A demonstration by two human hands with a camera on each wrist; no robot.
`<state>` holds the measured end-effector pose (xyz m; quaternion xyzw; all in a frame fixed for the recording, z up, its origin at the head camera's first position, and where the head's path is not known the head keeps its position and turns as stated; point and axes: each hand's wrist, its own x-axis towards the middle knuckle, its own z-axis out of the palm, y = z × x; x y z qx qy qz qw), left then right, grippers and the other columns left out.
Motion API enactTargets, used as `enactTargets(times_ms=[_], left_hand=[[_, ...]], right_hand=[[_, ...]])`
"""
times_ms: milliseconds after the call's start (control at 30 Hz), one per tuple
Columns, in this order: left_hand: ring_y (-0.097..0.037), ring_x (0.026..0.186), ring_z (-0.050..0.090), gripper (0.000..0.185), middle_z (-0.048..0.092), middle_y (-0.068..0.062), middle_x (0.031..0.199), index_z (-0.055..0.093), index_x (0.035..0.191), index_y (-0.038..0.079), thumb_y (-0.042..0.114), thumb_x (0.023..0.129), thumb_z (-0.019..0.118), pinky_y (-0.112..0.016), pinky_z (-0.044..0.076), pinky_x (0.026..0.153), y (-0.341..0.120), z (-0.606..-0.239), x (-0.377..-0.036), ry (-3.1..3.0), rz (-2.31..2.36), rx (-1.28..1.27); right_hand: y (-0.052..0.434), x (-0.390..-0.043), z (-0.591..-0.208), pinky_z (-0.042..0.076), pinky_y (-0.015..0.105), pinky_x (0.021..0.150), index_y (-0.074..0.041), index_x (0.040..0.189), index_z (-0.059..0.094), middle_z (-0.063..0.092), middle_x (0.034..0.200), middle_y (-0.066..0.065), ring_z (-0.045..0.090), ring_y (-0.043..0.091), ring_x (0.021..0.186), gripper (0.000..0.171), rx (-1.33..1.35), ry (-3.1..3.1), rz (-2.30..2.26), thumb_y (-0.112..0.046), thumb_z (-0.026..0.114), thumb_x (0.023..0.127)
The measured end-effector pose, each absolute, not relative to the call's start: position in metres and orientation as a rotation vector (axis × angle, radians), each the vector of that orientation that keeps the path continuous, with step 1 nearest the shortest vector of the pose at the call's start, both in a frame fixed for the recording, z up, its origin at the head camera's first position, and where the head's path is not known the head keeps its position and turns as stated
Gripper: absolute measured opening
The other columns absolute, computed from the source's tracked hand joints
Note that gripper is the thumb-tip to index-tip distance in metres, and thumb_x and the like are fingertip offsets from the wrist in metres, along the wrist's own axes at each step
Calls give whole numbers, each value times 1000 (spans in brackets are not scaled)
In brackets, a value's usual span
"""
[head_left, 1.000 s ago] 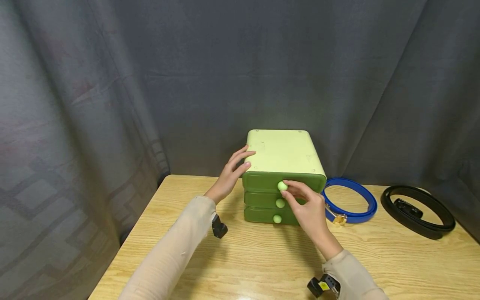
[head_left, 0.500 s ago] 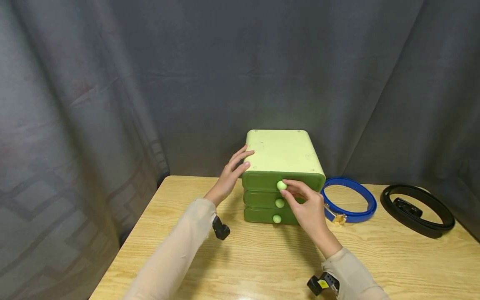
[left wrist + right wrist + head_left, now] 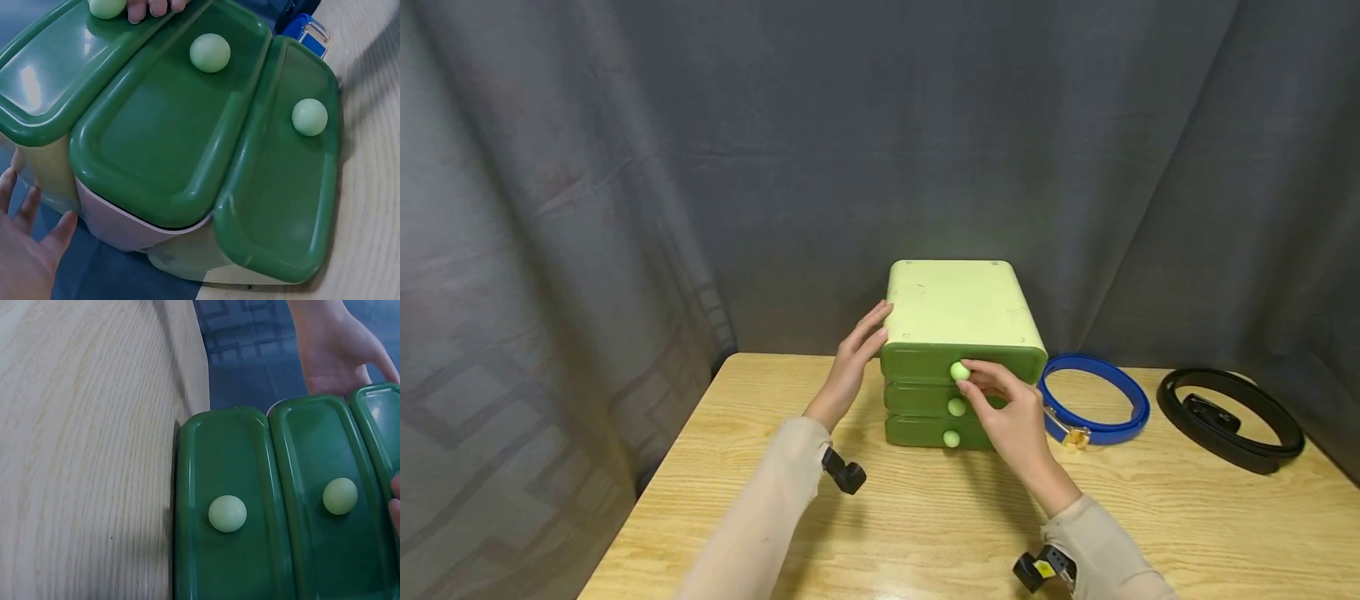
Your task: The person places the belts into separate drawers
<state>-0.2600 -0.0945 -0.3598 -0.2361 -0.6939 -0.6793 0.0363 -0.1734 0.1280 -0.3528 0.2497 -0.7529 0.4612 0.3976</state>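
Observation:
A small drawer cabinet with a pale yellow-green top and three dark green drawer fronts stands on the table. Each front carries a round light green knob. My right hand pinches the top drawer's knob between thumb and fingers. At the cabinet's upper left edge is my left hand, its fingers extended along the side. The left wrist view shows that hand's spread fingers beside the pale side wall. Behind the middle front, a pinkish strip of side shows.
Right of the cabinet lies a coiled blue belt with a gold buckle. Farther right is a coiled black belt with a dark buckle. The wooden table ends at a grey curtain behind and to the left.
My left hand has eased back from the cabinet's top, so its fingertips now sit at the left edge. My right hand keeps its pinch on the top knob. The view has shifted slightly.

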Motion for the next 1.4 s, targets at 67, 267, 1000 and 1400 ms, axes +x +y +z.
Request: enactTargets(times_ms=[67,267,1000,1400], left_hand=[[-16,148,20,49,21,0,163,34,156,16,24,108,42,-48,25,117,-97,-364,-257,-2116,-2110,-725],[-22,141,35,54,38,-1,156,36,155,20,19,103,51,-51,28,114,-105,-376,-248,-2056,-2169,-727],[-27,131,50,52,57,-11,139,53,143,9,21,95,68,-46,40,109,-101,-397,-234,-2204,-2016,-344],[-26,130,51,51,59,-11,137,59,138,7,30,93,70,-47,36,111,-97,-397,-230,-2221,-2025,-272]], right_hand=[[128,-175,-354,52,13,68,6,104,71,71,82,15,69,23,69,33,633,-1904,1171,18,77,73],[130,-189,-372,52,14,67,2,107,72,73,84,11,69,24,69,35,621,-1913,1203,14,78,75],[134,-182,-391,52,12,70,3,111,70,73,86,15,69,8,76,34,567,-1879,1308,18,70,81],[131,-167,-394,51,13,67,1,102,73,73,87,9,68,18,71,15,364,-2075,1409,3,73,87]])
